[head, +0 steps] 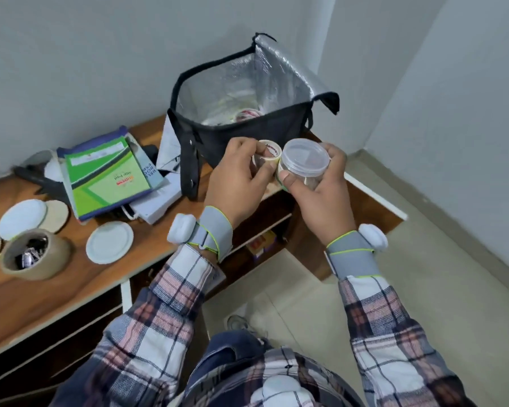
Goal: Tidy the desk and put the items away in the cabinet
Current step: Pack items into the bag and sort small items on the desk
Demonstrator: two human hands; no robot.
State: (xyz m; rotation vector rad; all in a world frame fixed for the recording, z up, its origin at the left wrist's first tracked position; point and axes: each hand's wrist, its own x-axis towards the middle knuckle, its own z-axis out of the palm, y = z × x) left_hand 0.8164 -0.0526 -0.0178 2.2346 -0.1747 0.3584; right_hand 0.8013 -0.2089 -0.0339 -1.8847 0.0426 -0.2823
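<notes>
1. While both hands are raised above the right end of the wooden desk (pixel 71 286), the left hand (pixel 241 183) curls around a small paper tub (pixel 269 155), pinching it near the rim with thumb and fingers; its round top carries red lettering.
2. The right hand (pixel 321 189) grips a clear plastic container (pixel 304 158) with a clear lid, the thumb across its near side and the fingers wrapped behind.
3. Both containers are held side by side in the air, their rims apparently touching, just in front of an open black insulated bag (pixel 282 127) with a silver lining.
4. That bag stands on the desk by the wall corner, and some pale items lie inside it, too blurred to tell apart.
5. Left of the bag, a green book (pixel 106 174) lies on top of a pile of other books and papers.
6. Nearer the desk's front edge lies a white round lid (pixel 110 242), apart from the pile.
7. Farther left stands a brown tape roll (pixel 53 259) with metal clips (pixel 30 254) in its core, beside a white round pad (pixel 22 218) and a beige round mat (pixel 58 214).
8. Below the desktop, an open cabinet shelf (pixel 262 230) holds a small box (pixel 260 245).
9. Each wrist wears a grey band with a white device, above plaid sleeves.
</notes>
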